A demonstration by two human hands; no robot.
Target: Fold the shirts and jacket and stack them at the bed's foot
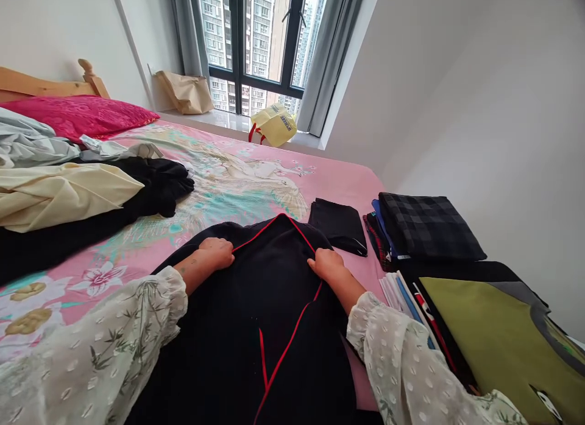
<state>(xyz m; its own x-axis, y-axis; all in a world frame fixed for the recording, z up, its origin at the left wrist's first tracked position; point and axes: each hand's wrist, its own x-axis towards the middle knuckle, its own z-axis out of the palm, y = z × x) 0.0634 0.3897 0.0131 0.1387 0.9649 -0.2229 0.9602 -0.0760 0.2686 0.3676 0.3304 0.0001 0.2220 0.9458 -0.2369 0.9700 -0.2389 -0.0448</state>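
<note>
A black garment with red piping [269, 297] lies spread out in front of me on the bed, its piped edge peaking at the far end. My left hand [217, 252] is closed on the piped edge at the left side. On the right side of the same edge, my right hand [327, 263] grips the cloth with fingers wrapped over it. The red piping runs down the middle and branches near the bottom. Just beyond my right hand is a folded black cloth [337, 221], apart from the garment.
Folded clothes stand at the right, with a dark checked cloth [429, 224] and an olive shirt [484, 327] on top. Loose clothes, including a cream one [68, 190], lie heaped left near a red pillow [91, 114]. A yellow bag [276, 125] and paper bag [185, 93] are by the window.
</note>
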